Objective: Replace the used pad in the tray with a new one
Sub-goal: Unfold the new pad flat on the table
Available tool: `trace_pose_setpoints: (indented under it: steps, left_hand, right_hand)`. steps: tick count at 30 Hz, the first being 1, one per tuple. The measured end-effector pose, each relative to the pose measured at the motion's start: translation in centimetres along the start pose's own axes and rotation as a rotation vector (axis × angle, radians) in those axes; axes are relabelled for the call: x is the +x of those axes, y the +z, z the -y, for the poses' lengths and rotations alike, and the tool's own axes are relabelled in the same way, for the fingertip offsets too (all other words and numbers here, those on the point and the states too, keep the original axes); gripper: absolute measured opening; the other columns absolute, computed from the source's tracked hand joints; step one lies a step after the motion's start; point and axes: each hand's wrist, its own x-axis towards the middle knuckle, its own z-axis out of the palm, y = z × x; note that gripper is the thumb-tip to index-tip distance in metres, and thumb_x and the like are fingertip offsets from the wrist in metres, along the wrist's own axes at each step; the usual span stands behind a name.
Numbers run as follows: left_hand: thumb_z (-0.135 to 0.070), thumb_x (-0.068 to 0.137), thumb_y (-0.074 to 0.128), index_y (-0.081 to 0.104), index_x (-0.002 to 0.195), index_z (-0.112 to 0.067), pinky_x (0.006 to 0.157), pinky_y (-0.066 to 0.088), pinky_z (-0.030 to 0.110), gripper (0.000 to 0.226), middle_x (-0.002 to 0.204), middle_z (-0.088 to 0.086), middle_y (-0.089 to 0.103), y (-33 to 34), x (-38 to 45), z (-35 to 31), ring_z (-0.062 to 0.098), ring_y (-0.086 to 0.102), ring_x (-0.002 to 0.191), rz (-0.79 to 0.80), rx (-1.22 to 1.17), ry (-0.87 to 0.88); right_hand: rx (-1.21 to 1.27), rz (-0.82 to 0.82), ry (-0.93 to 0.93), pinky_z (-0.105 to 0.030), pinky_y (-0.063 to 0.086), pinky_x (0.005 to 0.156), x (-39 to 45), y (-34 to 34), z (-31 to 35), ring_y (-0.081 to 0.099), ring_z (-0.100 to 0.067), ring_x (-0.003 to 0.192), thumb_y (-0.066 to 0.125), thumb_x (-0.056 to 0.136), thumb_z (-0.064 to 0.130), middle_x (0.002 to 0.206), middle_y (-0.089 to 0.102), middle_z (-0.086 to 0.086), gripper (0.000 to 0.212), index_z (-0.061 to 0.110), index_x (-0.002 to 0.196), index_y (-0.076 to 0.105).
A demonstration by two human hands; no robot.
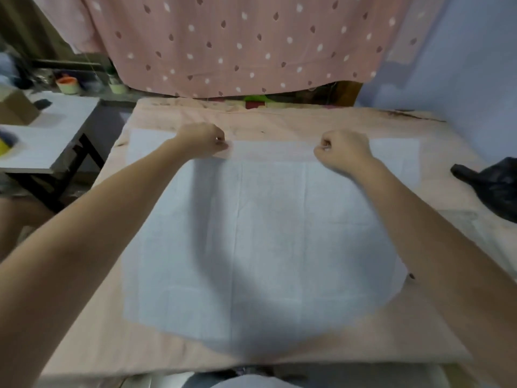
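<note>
- Spreading the new pad [265,242] flat: left hand [202,140] and right hand [344,148] each pinch its far edge, mid-surface [279,119].
- Next, judging by the creases: release and smooth outward; no tray visible.

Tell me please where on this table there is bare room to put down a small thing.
Bare pink cloth shows along the near edge, below the white pad, and in a strip at the far edge beyond both hands. The right side is crowded by the black bag. The left hand and right hand pinch the pad's far fold.
</note>
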Motion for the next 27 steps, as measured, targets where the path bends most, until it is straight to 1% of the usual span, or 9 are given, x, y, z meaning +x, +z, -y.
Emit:
trace_pose_setpoints:
  steps: [3, 8, 12, 15, 17, 19, 21, 23, 27]
  left_hand:
    - [-0.031, 0.098, 0.040, 0.063, 0.107, -0.011, 0.077, 0.040, 0.031, 0.032, 0.111, 0.010, 0.062, 4.4, 2.8, 0.5, 0.029, 0.056, 0.103, 0.089, 0.016, -0.044]
    - [-0.029, 0.099, 0.039, 0.063, 0.110, -0.011, 0.092, 0.038, 0.033, 0.032, 0.116, 0.012, 0.062, 11.2, 5.9, 1.9, 0.029, 0.055, 0.110, 0.110, 0.091, -0.110]
    - [-0.026, 0.098, 0.040, 0.062, 0.119, -0.011, 0.093, 0.034, 0.034, 0.034, 0.122, 0.013, 0.057, 15.0, 7.2, 3.5, 0.030, 0.045, 0.119, 0.024, 0.087, -0.147]
    - [-0.030, 0.099, 0.039, 0.047, 0.137, -0.014, 0.112, 0.019, 0.039, 0.043, 0.149, 0.012, 0.036, 16.9, 6.1, 3.5, 0.027, 0.020, 0.143, -0.026, 0.040, -0.106]
    - [-0.037, 0.100, 0.033, 0.035, 0.146, -0.017, 0.118, 0.007, 0.043, 0.050, 0.157, 0.008, 0.022, 18.7, 3.2, 2.7, 0.027, 0.008, 0.147, -0.040, -0.001, -0.063]
    - [-0.044, 0.098, 0.025, 0.034, 0.146, -0.019, 0.118, 0.009, 0.048, 0.056, 0.156, 0.008, 0.024, 20.8, -1.7, 1.5, 0.030, 0.013, 0.146, -0.076, -0.098, -0.008]
    - [-0.046, 0.096, 0.028, 0.037, 0.146, -0.020, 0.116, 0.016, 0.052, 0.056, 0.154, 0.009, 0.028, 23.1, -7.5, 0.1, 0.032, 0.019, 0.144, -0.125, -0.165, 0.024]
    - [-0.043, 0.096, 0.035, 0.038, 0.145, -0.021, 0.116, 0.017, 0.052, 0.054, 0.155, 0.009, 0.027, 25.4, -12.9, -1.0, 0.030, 0.018, 0.145, -0.143, -0.177, 0.016]
    - [-0.042, 0.098, 0.028, 0.038, 0.145, -0.016, 0.114, 0.019, 0.054, 0.055, 0.155, 0.009, 0.025, 28.0, -20.5, -2.1, 0.028, 0.017, 0.145, -0.100, -0.151, -0.038]
  right_hand:
    - [-0.117, 0.188, -0.003, -0.034, 0.042, 0.074, 2.6, 4.4, -0.5, 0.057, -0.032, 0.086, 0.047, 0.089, 0.032, 0.091, 0.064, -0.009, 0.026, 0.012, 0.089, 0.063]
    - [-0.238, 0.361, -0.030, -0.034, 0.043, 0.082, 5.1, 10.8, -1.2, 0.057, -0.032, 0.104, 0.043, 0.094, 0.022, 0.110, 0.063, -0.014, 0.024, 0.010, 0.105, 0.061]
    - [-0.268, 0.369, -0.041, -0.033, 0.036, 0.080, 7.0, 14.7, -1.3, 0.058, -0.033, 0.100, 0.037, 0.096, 0.017, 0.095, 0.062, -0.014, 0.021, 0.009, 0.098, 0.057]
    - [-0.248, 0.246, -0.022, -0.040, 0.036, 0.091, 6.7, 17.4, -0.8, 0.051, -0.034, 0.112, 0.039, 0.095, 0.017, 0.118, 0.059, -0.018, 0.034, 0.006, 0.124, 0.053]
    - [-0.139, 0.139, 0.067, -0.044, 0.030, 0.104, 4.4, 19.3, 0.5, 0.039, -0.035, 0.130, 0.042, 0.094, 0.017, 0.139, 0.045, -0.021, 0.047, 0.004, 0.139, 0.041]
    - [-0.029, 0.091, 0.154, -0.046, 0.023, 0.113, 0.1, 21.2, 2.4, 0.028, -0.033, 0.140, 0.040, 0.094, 0.019, 0.151, 0.031, -0.020, 0.052, 0.003, 0.143, 0.035]
    - [-0.001, 0.052, 0.168, -0.049, 0.022, 0.115, -5.5, 23.0, 4.3, 0.028, -0.033, 0.141, 0.035, 0.091, 0.024, 0.151, 0.031, -0.020, 0.055, 0.002, 0.141, 0.039]
    - [0.018, 0.038, 0.174, -0.051, 0.023, 0.113, -11.6, 24.2, 6.0, 0.028, -0.033, 0.141, 0.034, 0.090, 0.026, 0.150, 0.032, -0.020, 0.056, 0.002, 0.140, 0.043]
    - [0.022, 0.093, 0.161, -0.052, 0.019, 0.114, -20.9, 25.1, 7.5, 0.021, -0.030, 0.144, 0.026, 0.097, 0.028, 0.153, 0.026, -0.017, 0.052, 0.004, 0.143, 0.038]
